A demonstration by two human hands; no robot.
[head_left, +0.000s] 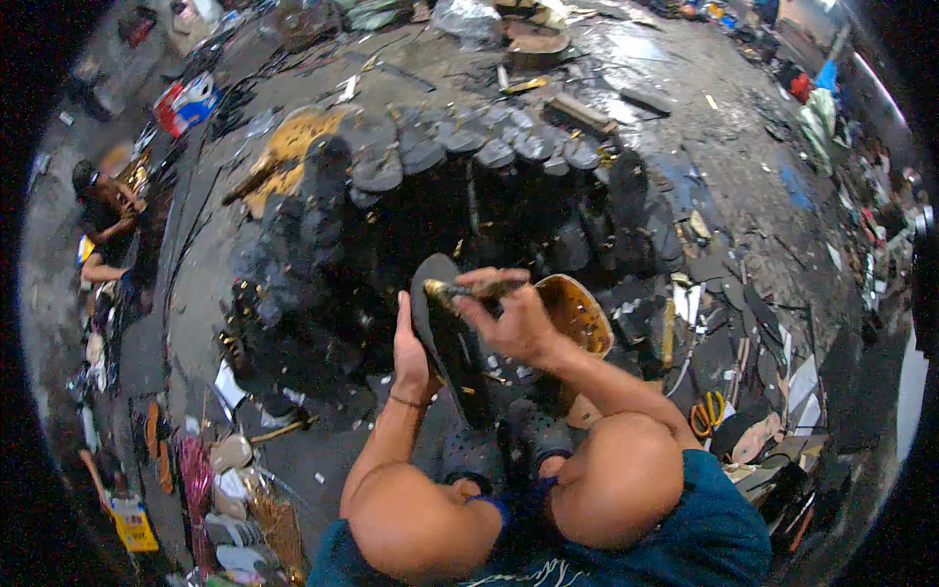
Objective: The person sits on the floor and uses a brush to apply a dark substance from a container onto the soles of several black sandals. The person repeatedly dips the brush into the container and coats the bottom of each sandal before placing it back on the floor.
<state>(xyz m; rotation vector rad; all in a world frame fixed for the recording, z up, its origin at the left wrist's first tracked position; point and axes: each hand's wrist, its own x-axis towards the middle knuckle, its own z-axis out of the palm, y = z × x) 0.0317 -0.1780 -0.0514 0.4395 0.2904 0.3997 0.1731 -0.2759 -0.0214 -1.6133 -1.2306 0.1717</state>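
My left hand (411,352) supports a long black shoe sole (442,338) from its left side, tilted up in front of my knees. Its thumb side is partly hidden behind the sole. In my right hand (516,318) is a brush (437,290), its yellowish, wet-looking bristles against the upper part of the sole. Just right of that hand stands a tub (599,305) with amber, glue-like stuff smeared inside; my right forearm covers part of it. Beyond my hands, many dark soles (455,137) lie in a curved, overlapping row around a dark heap.
Scissors (706,413) with orange and yellow handles lie at my right among scraps. A yellow stained sheet (293,147) is beyond the pile at left. Another person (108,210) sits far left. A pink-red bundle of strands (196,479) rests at lower left. Offcuts litter the floor.
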